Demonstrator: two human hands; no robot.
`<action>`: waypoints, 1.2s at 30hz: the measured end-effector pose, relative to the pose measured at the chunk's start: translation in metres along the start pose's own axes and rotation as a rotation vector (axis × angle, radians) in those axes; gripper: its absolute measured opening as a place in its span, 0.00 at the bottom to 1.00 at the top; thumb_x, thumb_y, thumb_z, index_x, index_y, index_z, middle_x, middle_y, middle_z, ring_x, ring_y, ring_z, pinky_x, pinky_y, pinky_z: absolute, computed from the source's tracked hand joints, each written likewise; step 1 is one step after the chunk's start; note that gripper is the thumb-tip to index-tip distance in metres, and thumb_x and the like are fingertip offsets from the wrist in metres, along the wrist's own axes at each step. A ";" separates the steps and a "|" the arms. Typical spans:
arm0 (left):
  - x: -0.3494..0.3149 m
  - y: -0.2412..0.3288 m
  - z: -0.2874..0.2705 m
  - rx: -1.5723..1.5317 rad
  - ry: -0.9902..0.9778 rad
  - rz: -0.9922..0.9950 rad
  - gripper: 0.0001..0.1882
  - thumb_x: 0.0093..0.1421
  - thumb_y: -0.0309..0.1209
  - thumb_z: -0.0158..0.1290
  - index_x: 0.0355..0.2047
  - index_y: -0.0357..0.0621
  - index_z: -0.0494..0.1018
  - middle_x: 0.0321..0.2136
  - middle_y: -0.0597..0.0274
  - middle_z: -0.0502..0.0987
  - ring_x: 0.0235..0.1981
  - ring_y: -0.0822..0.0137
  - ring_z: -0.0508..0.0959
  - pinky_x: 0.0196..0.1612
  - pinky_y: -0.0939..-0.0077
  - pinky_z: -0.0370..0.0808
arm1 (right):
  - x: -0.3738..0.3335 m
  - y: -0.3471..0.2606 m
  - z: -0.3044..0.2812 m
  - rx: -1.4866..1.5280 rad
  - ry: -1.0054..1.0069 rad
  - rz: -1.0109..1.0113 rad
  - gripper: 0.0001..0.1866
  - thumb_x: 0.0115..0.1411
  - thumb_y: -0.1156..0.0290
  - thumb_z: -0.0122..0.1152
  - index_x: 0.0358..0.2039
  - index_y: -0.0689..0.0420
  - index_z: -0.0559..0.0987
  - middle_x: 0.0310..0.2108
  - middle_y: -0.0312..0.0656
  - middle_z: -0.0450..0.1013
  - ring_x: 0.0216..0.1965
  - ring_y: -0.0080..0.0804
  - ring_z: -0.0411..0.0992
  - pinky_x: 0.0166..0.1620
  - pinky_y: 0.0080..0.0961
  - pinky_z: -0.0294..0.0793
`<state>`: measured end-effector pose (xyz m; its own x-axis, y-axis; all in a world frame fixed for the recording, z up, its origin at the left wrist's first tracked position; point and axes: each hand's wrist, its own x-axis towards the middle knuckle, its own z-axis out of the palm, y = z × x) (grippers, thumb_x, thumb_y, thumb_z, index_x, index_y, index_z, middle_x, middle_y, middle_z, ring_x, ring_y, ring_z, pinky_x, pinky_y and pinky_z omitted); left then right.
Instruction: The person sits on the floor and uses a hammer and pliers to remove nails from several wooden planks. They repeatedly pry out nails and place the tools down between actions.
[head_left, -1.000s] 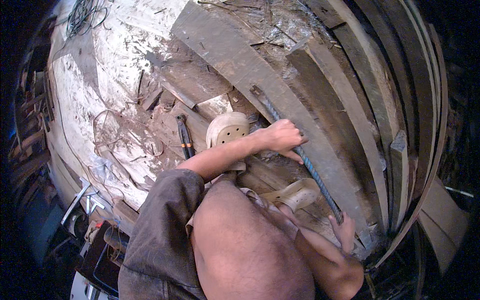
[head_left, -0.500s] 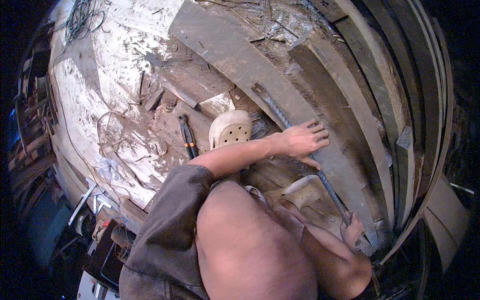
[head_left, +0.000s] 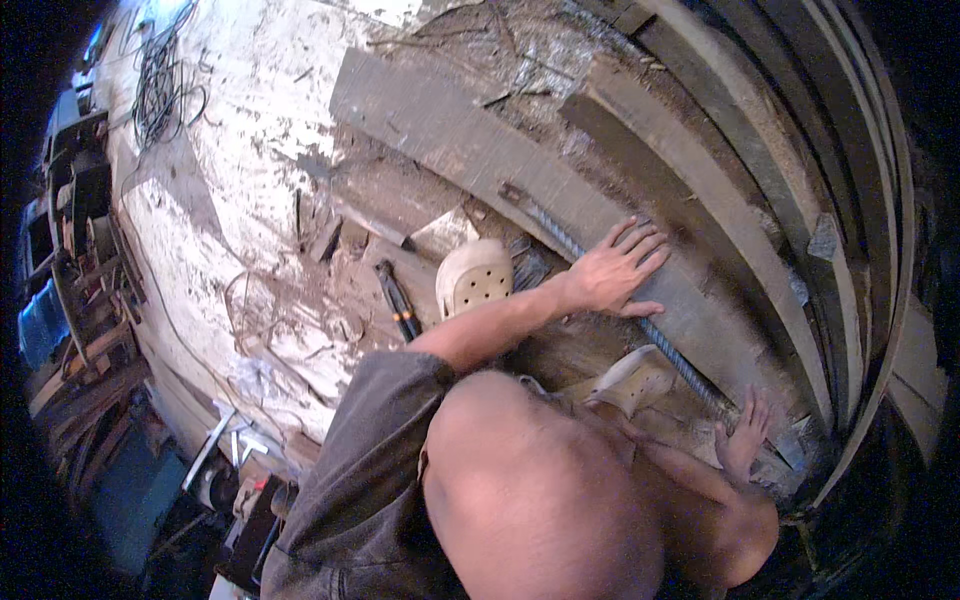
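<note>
A ribbed metal pry bar (head_left: 685, 372) with a forked end lies along a wide wooden plank (head_left: 440, 125). Across its middle rests my left hand (head_left: 612, 268), palm down, fingers spread over the plank and thumb pointing along the bar's side. Beside the bar's near end, my right hand (head_left: 743, 437) is open with fingers stretched flat toward the plank. Neither hand grips the bar. My bent knee hides part of the ground below.
Pliers (head_left: 397, 300) with dark and orange handles lie left of my cream clog (head_left: 475, 278). Long timber beams (head_left: 700, 145) run along the right. A coiled cable (head_left: 160, 90) sits far left on the white-stained floor. Wood scraps surround my feet.
My right hand has let go of the pry bar's near end and opened flat beside it. My left fingers have spread wider. The whole view has shifted slightly.
</note>
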<state>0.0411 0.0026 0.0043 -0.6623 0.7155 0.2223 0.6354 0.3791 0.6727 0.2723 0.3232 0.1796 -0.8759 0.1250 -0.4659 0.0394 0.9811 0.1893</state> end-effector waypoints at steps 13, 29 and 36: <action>0.004 0.009 -0.029 -0.083 -0.343 0.004 0.32 0.61 0.57 0.42 0.15 0.44 0.75 0.15 0.55 0.75 0.25 0.52 0.78 0.57 0.53 0.62 | -0.057 0.021 -0.017 -0.076 -0.090 0.218 0.41 0.55 0.34 0.51 0.52 0.60 0.73 0.36 0.58 0.73 0.37 0.59 0.72 0.41 0.52 0.70; 0.007 0.005 -0.013 -0.047 -0.355 0.062 0.37 0.62 0.59 0.39 0.11 0.42 0.75 0.13 0.50 0.75 0.19 0.48 0.77 0.47 0.61 0.71 | -0.027 0.031 0.005 -0.033 -0.085 0.290 0.31 0.59 0.41 0.46 0.34 0.60 0.80 0.25 0.58 0.73 0.26 0.59 0.71 0.29 0.51 0.68; 0.007 0.000 -0.008 0.019 -0.409 0.063 0.35 0.62 0.57 0.41 0.11 0.43 0.75 0.13 0.51 0.75 0.17 0.51 0.77 0.44 0.60 0.73 | -0.020 0.043 0.031 -0.023 0.065 0.281 0.28 0.61 0.45 0.45 0.32 0.60 0.80 0.22 0.57 0.73 0.24 0.59 0.71 0.28 0.52 0.69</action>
<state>0.0336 0.0029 0.0116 -0.4121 0.9103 -0.0387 0.6790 0.3352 0.6531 0.3060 0.3676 0.1701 -0.8612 0.3815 -0.3358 0.2748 0.9054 0.3236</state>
